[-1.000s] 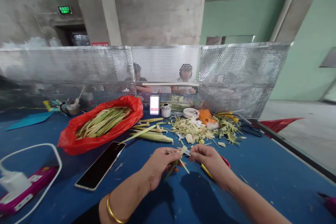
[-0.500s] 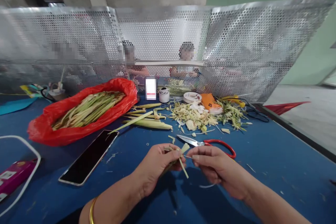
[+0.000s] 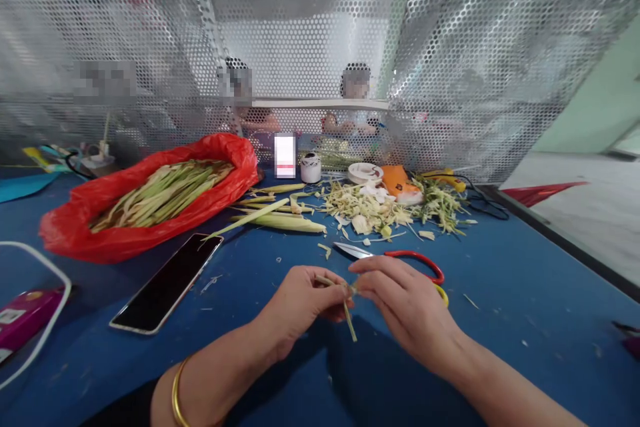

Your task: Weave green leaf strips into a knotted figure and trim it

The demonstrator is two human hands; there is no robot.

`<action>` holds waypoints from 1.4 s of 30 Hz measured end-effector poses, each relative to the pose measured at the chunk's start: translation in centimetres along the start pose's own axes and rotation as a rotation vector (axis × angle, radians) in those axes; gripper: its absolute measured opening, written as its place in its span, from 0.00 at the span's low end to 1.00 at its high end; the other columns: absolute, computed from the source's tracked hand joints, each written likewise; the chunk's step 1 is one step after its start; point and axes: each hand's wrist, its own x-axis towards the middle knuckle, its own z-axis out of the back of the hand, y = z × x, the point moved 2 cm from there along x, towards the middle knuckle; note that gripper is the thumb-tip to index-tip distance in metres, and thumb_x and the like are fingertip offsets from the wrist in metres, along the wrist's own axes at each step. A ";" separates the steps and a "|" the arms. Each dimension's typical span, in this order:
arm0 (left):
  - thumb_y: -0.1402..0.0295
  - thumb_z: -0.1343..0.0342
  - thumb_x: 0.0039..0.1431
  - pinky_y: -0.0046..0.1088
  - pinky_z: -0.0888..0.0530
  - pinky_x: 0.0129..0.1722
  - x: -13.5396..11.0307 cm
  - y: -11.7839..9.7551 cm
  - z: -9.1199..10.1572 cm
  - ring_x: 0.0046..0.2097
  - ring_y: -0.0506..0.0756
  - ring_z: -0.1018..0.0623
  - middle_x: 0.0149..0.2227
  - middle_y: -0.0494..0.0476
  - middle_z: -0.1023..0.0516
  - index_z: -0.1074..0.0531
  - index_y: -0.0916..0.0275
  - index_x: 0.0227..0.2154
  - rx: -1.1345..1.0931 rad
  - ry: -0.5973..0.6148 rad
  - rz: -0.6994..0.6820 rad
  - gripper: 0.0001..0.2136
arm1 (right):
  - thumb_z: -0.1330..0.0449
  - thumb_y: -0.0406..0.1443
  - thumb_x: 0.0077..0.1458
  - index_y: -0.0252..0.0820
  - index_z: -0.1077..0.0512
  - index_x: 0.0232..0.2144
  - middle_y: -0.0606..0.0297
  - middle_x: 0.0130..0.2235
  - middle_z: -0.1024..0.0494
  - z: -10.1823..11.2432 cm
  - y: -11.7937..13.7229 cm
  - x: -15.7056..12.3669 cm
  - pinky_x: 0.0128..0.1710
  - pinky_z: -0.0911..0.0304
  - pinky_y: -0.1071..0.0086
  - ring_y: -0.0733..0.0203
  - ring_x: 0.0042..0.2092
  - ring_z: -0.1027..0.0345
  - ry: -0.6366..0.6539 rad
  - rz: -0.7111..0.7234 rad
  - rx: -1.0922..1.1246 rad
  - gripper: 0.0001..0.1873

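Observation:
My left hand (image 3: 300,303) and my right hand (image 3: 400,303) meet over the blue table (image 3: 525,293), both pinched on one thin pale green stalk strip (image 3: 347,317) that hangs down between them. A gold bangle sits on my left wrist. Red-handled scissors (image 3: 400,255) lie on the table just beyond my right hand, blades pointing left. A yellow-handled tool (image 3: 442,293) peeks out from behind my right hand.
A red plastic bag (image 3: 100,230) of peeled stalks lies at the left, a black phone (image 3: 167,272) in front of it. Whole stalks (image 3: 280,219) and a heap of trimmings (image 3: 380,213) lie behind the scissors. A perforated metal screen (image 3: 450,67) closes the back; people sit behind it.
The view has tilted down and the scene has shifted up. My fingertips have closed together on the strip, and its short upper end no longer sticks up.

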 end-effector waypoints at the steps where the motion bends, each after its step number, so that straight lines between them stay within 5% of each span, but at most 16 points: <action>1: 0.61 0.31 0.40 0.27 0.27 0.30 -0.1 0.1 -0.1 0.25 0.51 0.24 0.25 0.57 0.20 0.24 0.66 0.25 0.004 0.021 0.017 0.14 | 0.52 0.27 0.61 0.43 0.30 0.34 0.56 0.40 0.22 -0.2 0.0 -0.1 0.40 0.35 0.66 0.57 0.41 0.28 0.003 0.007 0.000 0.12; 6: 0.59 0.29 0.37 0.27 0.27 0.30 -0.7 -0.1 -0.7 0.25 0.51 0.24 0.25 0.58 0.20 0.24 0.65 0.24 -0.002 0.090 0.061 0.16 | 0.55 0.28 0.61 0.42 0.33 0.30 0.63 0.26 0.27 -1.2 0.1 -0.3 0.27 0.43 0.69 0.61 0.26 0.36 0.053 -0.034 -0.069 0.13; 15: 0.60 0.30 0.38 0.29 0.27 0.33 -0.9 -0.2 -0.8 0.27 0.52 0.22 0.26 0.57 0.20 0.23 0.65 0.26 -0.028 0.165 0.094 0.15 | 0.53 0.33 0.63 0.45 0.38 0.31 0.68 0.25 0.26 -1.0 0.5 -0.5 0.26 0.46 0.72 0.65 0.25 0.35 0.086 -0.308 0.288 0.08; 23: 0.63 0.32 0.42 0.29 0.27 0.34 -0.9 -0.2 -0.9 0.28 0.52 0.23 0.26 0.56 0.20 0.25 0.65 0.26 -0.031 0.193 0.061 0.12 | 0.51 0.34 0.61 0.45 0.37 0.30 0.68 0.24 0.27 -0.8 0.6 -0.4 0.25 0.45 0.72 0.64 0.24 0.35 0.022 -0.366 0.336 0.07; 27: 0.65 0.34 0.45 0.28 0.28 0.34 -1.2 -0.7 -0.9 0.29 0.54 0.23 0.25 0.55 0.20 0.25 0.63 0.24 0.215 0.073 -0.130 0.08 | 0.48 0.35 0.59 0.45 0.37 0.28 0.69 0.22 0.29 -1.2 0.4 -0.5 0.23 0.46 0.72 0.65 0.23 0.37 -0.012 -0.465 0.359 0.07; 33: 0.66 0.40 0.54 0.26 0.30 0.37 -2.1 -1.2 -0.8 0.34 0.54 0.21 0.31 0.53 0.18 0.20 0.55 0.34 0.759 -0.083 -0.617 0.06 | 0.45 0.40 0.56 0.45 0.36 0.25 0.76 0.15 0.37 -2.5 0.0 -0.6 0.15 0.47 0.75 0.69 0.14 0.43 -0.011 -0.822 0.775 0.09; 42: 0.69 0.43 0.58 0.27 0.29 0.41 -2.1 -0.8 -0.5 0.37 0.55 0.20 0.36 0.57 0.17 0.20 0.54 0.41 0.816 -0.022 -0.792 0.10 | 0.39 0.41 0.45 0.42 0.34 0.21 0.77 0.13 0.38 -2.3 0.7 -0.2 0.12 0.48 0.79 0.72 0.14 0.47 0.014 -1.012 1.122 0.11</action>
